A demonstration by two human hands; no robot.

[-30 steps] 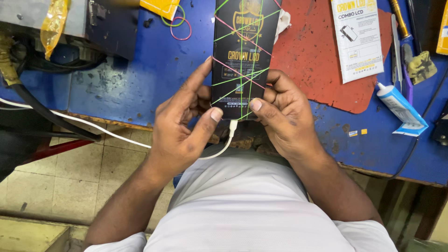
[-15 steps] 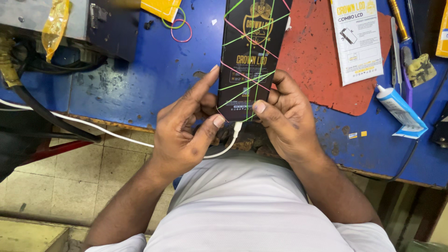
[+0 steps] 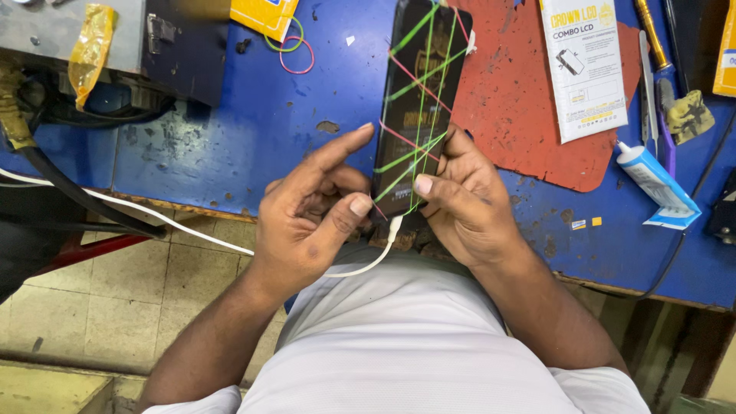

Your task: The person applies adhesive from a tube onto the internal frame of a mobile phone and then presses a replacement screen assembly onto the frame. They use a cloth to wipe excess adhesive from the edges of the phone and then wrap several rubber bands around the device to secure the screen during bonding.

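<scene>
A black smartphone (image 3: 420, 92) wrapped in green and pink rubber bands lies lengthwise on the blue workbench (image 3: 253, 146), its lower end at the bench's near edge. My left hand (image 3: 310, 222) grips that lower end from the left, thumb on the bottom corner and forefinger stretched along the side. My right hand (image 3: 460, 199) holds the right side, its thumb pressing on the screen's lower part. A white cable (image 3: 153, 215) is plugged into the phone's bottom port.
A red mat (image 3: 521, 92) lies under the phone's right side. On it rests a white printed packet (image 3: 584, 65). A white-and-blue glue tube (image 3: 655, 184), tweezers and screwdrivers (image 3: 658, 46) lie at the right. Loose rubber bands (image 3: 295, 50) and a grey machine (image 3: 69, 38) sit top left.
The phone's screen, showing a logo earlier, has dimmed. Both hands have stayed at its lower end, with the thumbs shifting slightly.
</scene>
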